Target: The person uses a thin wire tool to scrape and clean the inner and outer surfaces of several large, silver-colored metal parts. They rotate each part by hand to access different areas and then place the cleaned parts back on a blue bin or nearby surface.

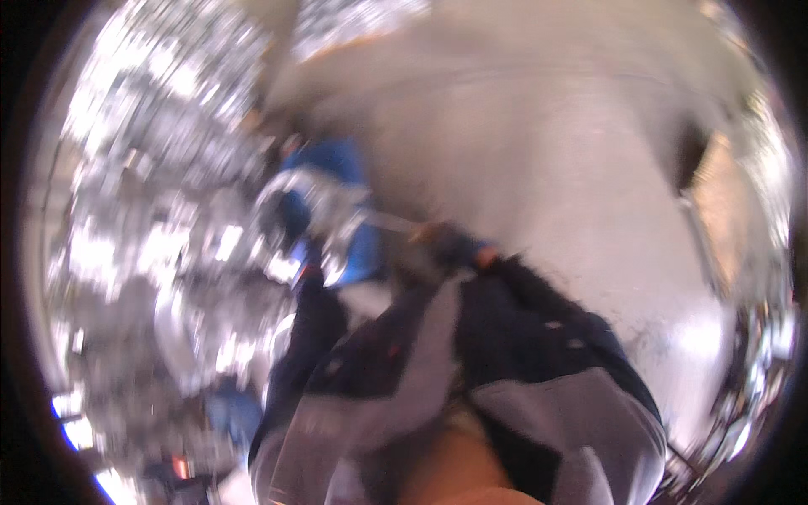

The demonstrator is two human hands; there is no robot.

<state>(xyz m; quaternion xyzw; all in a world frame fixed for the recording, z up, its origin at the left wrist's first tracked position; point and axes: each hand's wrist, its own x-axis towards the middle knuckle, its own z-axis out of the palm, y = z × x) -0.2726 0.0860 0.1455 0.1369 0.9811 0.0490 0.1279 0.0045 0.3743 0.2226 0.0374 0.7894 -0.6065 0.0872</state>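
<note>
- Fingers of the right hand (454, 244) look bunched at the near end of a thin pale rod (394, 221); through the blur I cannot tell how far they close or whether they really grip it.
- Left hand (290, 217), dark and probably gloved, is by the left edge of a blue thing (364, 252), close against a silvery piece (324, 200); how its fingers stand, and what they have hold of, I can't make out.
- Blue thing, perhaps a bin or scoop, sits near the left edge of the grey surface (547, 168), probably floor; the rod's far end reaches its right edge.
- As I judge it, the silvery piece could slip over the blue thing's left edge if left poorly supported, and a swing of the rod could jolt the right edge.
- Glittering clutter (151, 236) farther left could snag the left sleeve (311, 316) if it strays.
- Counting: two hands, one rod, one blue thing, one silvery piece as far as shows, one tan panel (720, 215) toward the grey surface's right edge; clutter too smeared to number.
</note>
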